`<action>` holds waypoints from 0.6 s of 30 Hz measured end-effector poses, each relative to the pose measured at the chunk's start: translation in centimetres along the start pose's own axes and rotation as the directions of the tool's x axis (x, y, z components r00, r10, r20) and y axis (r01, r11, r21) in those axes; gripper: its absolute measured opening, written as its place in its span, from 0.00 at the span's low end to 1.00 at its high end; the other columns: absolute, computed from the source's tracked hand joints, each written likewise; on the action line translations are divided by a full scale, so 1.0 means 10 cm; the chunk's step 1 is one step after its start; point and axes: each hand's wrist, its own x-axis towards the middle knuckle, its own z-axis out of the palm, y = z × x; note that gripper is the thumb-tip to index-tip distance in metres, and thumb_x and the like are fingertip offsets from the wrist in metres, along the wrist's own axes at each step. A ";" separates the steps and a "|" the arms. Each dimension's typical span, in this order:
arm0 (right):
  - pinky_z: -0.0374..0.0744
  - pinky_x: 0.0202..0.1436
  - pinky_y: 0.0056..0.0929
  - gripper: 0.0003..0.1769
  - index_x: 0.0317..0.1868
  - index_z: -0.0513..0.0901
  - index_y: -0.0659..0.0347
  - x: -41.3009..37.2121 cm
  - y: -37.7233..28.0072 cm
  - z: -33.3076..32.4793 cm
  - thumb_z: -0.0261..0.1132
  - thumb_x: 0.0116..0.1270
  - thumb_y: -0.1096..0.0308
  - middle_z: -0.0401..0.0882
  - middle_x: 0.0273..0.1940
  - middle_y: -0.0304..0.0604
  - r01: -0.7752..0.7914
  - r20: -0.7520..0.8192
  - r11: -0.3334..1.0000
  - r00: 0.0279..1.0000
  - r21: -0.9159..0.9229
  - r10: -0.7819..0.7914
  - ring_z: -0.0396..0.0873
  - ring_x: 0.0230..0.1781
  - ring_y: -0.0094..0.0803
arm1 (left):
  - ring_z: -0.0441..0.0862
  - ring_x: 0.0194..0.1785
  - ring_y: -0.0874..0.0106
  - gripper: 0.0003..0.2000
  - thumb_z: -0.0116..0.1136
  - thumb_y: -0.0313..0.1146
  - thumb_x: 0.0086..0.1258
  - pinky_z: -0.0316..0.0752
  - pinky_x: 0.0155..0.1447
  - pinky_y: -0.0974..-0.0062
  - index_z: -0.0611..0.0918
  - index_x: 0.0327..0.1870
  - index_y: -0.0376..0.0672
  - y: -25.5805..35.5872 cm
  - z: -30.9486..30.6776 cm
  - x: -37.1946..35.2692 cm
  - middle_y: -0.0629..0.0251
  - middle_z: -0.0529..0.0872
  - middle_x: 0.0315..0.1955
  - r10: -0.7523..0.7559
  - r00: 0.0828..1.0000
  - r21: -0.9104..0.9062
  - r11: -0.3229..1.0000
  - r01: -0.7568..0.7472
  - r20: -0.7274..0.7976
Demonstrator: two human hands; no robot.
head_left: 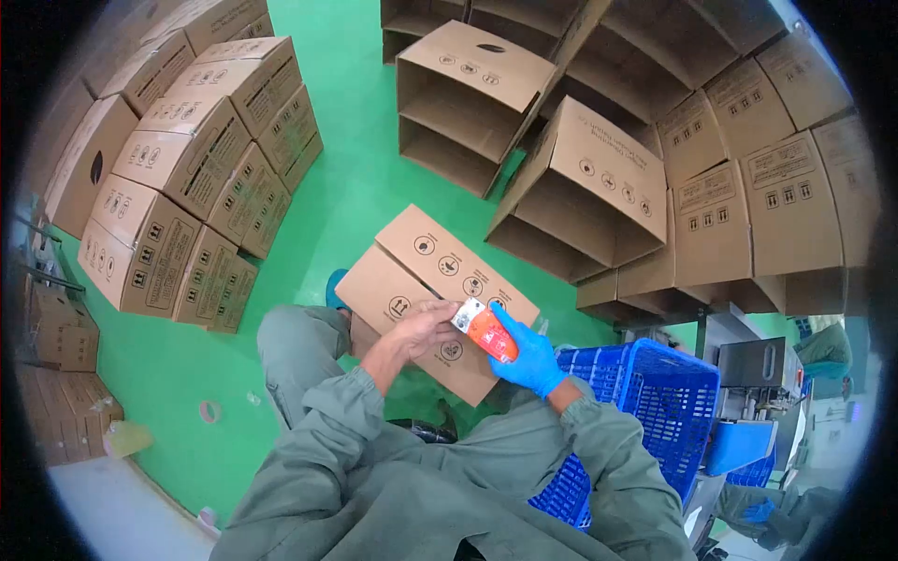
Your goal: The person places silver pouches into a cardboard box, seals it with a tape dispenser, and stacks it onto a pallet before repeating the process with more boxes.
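My left hand (423,327), bare, pinches the pale upper end of a small orange and white packet (490,335). My right hand (528,355), in a blue glove, is wrapped round the packet's orange end. Both hands hold the packet above a closed cardboard box (440,271) between my knees. Round printed symbols and a seam between the flaps show on the box top. The hands and packet hide part of it.
A blue crate (645,393) stands at my right. Stacked boxes (187,159) rise at the left, and open boxes (599,178) at the upper right. A tape roll (210,411) lies on the green floor (346,122). Another person's gloved hand (759,510) shows at lower right.
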 end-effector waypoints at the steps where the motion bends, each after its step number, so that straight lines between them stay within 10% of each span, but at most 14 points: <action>1: 0.82 0.47 0.44 0.48 0.74 0.63 0.44 -0.02 -0.03 -0.01 0.70 0.49 0.61 0.82 0.44 0.54 -0.014 0.014 0.999 1.000 0.035 0.014 0.83 0.41 0.53 | 0.82 0.54 0.66 0.17 0.52 0.39 0.77 0.79 0.58 0.62 0.80 0.57 0.36 -0.01 0.01 0.00 0.60 0.85 0.51 0.051 0.997 0.004 0.999 -0.051 0.051; 6: 0.82 0.45 0.45 0.47 0.74 0.63 0.41 0.10 -0.13 -0.02 0.69 0.51 0.58 0.81 0.41 0.52 0.050 -0.024 0.998 0.998 -0.045 -0.051 0.83 0.38 0.51 | 0.86 0.43 0.66 0.12 0.54 0.32 0.73 0.82 0.48 0.67 0.84 0.49 0.36 0.12 -0.02 0.06 0.61 0.88 0.40 0.250 0.933 0.145 0.965 -0.219 -0.258; 9: 0.82 0.44 0.45 0.44 0.74 0.64 0.36 0.38 -0.37 -0.06 0.67 0.54 0.53 0.81 0.40 0.51 0.052 0.047 0.991 0.998 -0.123 -0.046 0.83 0.38 0.51 | 0.83 0.30 0.69 0.06 0.58 0.26 0.62 0.78 0.34 0.69 0.87 0.33 0.37 0.92 -0.73 0.15 0.60 0.87 0.29 0.712 0.612 0.845 0.519 -0.131 -0.343; 11: 0.82 0.42 0.45 0.42 0.73 0.64 0.35 0.73 -0.52 -0.05 0.64 0.56 0.51 0.82 0.41 0.53 0.054 0.166 0.972 0.986 -0.230 -0.016 0.83 0.39 0.50 | 0.81 0.26 0.72 0.08 0.59 0.30 0.67 0.79 0.33 0.72 0.83 0.31 0.34 1.62 -1.11 0.05 0.62 0.84 0.25 0.723 0.441 0.664 0.679 -0.314 -0.531; 14: 0.82 0.42 0.46 0.41 0.73 0.65 0.36 1.23 -0.56 0.23 0.62 0.55 0.54 0.84 0.40 0.54 0.114 0.219 0.974 0.973 -0.197 -0.069 0.84 0.38 0.50 | 0.82 0.23 0.75 0.07 0.62 0.29 0.65 0.77 0.27 0.72 0.83 0.30 0.34 1.93 -1.66 0.20 0.63 0.84 0.20 0.513 0.566 0.452 0.854 -0.259 -0.645; 18: 0.82 0.42 0.48 0.40 0.72 0.66 0.38 1.54 -0.70 0.26 0.61 0.55 0.55 0.84 0.39 0.55 0.063 0.371 0.970 0.928 -0.234 0.029 0.84 0.38 0.50 | 0.83 0.28 0.72 0.10 0.66 0.35 0.63 0.80 0.32 0.69 0.84 0.34 0.35 1.53 -2.24 0.65 0.60 0.85 0.24 0.545 0.586 0.724 0.681 0.107 -0.599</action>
